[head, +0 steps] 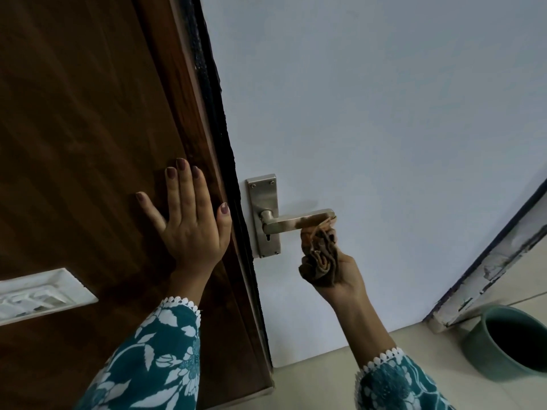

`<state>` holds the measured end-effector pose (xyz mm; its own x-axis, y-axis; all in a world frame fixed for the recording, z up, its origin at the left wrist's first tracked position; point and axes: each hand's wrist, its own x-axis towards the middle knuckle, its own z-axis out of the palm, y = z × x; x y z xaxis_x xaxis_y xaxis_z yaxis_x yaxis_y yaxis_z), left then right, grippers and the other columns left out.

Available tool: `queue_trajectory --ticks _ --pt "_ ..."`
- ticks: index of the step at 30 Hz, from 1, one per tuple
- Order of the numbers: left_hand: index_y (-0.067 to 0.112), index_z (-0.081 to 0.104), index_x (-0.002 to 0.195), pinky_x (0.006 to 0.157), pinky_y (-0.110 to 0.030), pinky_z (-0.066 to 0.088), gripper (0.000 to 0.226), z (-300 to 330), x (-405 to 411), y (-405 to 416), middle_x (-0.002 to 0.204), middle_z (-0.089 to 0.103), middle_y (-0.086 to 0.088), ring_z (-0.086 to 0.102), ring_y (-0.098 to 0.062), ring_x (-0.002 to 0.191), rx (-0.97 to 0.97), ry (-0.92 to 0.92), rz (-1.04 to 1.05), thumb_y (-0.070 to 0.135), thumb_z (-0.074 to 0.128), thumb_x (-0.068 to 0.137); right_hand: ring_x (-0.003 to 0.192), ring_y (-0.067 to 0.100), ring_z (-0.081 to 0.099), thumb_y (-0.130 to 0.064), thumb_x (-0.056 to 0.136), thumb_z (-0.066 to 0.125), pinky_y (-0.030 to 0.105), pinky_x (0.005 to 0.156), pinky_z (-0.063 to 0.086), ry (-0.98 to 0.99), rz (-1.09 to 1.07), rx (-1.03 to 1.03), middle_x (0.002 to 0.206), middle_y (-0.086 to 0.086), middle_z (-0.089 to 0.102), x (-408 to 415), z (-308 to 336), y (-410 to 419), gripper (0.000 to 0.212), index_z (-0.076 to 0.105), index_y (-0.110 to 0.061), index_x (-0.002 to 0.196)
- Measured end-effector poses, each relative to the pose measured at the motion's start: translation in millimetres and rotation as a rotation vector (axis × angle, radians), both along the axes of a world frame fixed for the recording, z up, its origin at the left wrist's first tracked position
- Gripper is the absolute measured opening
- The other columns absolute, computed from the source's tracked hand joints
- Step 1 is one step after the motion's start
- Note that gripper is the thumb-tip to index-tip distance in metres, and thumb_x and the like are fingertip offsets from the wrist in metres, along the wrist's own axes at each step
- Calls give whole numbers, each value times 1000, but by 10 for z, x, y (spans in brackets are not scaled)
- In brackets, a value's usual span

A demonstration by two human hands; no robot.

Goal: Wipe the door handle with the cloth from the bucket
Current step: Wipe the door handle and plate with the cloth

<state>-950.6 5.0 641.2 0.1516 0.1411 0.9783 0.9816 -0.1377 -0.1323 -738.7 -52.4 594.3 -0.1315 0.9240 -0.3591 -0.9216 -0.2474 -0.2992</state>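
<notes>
At the white door, the right hand (340,273) is gripping the bunched cloth (319,255), pressing it under the door handle (299,221); the left hand (192,220) is lying open, flat against the brown door (88,113). Bucket (509,341) is standing on the floor nearby.

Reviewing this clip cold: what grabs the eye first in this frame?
At centre, the right hand presses a bunched brown cloth against the outer end of the metal door handle on the pale door. The left hand lies flat on the dark wooden surface to the left. A green bucket stands on the floor at lower right.
</notes>
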Motion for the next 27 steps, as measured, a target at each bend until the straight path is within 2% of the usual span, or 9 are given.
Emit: queue_trajectory --ticks 4,7,9,11,14,17,21,25,27 --pt "5 17 149 114 -53 -3 60 3 6 4 154 17 -3 8 -20 147 2 -4 -3 31 32 97 57 20 64 -12 98 41 31 50 51 -510 -41 90 78 6 68 151 98 -218 25 66 -16 92" --pt "5 17 149 114 -53 -4 60 0 4 8 154 17 -4 8 -21 147 1 -3 2 31 32 97 81 22 73 -13 90 57 35 69 60 -974 -203 272 92 3 75 65 207 -293 21 71 -20 105" --pt "4 17 149 114 -53 -4 60 4 5 7 154 20 -7 8 -20 147 -8 -4 4 31 32 97 93 12 68 -21 81 63 23 83 53 -1448 -368 476 101 -1 74 -46 319 -198 32 69 -22 113" --pt "4 18 148 114 -53 -4 60 8 7 0 153 21 -8 8 -20 147 -15 -5 -1 31 33 97 101 10 60 -19 78 67 12 85 44 -1857 -543 701 110 1 70 -185 377 -19 38 68 -17 115" --pt "3 18 148 114 -53 -3 60 9 7 -15 153 22 -8 8 -20 147 -14 -7 -8 31 32 97 101 26 58 -12 80 70 30 79 52 -2172 -682 863 111 10 67 -402 216 197 31 70 -10 110" --pt "4 18 148 114 -54 -2 59 9 2 -14 152 25 -12 8 -21 147 -17 -11 -10 31 32 97 100 26 55 -9 81 72 32 75 52 -2191 -795 847 111 12 67 -461 -23 224 23 72 -9 105" --pt "4 19 148 114 -53 -2 59 4 -2 -5 153 21 -7 10 -21 147 7 -7 -19 30 33 97 98 22 48 -15 81 74 35 71 50 -2068 -807 798 110 1 59 -340 -164 213 16 72 -14 97" --pt "4 20 148 115 -52 -3 59 2 8 0 151 28 -14 10 -22 147 -3 -17 -17 30 33 97 99 18 48 -1 74 75 32 71 53 -1838 -882 672 109 -19 50 -39 -97 195 30 67 -18 97" --pt "3 20 148 114 -53 -3 59 10 14 -8 149 32 -18 10 -23 147 -4 -21 -8 29 33 97 97 24 51 1 73 76 33 68 54 -1822 -879 524 104 -3 55 51 -82 193 27 71 -10 98"
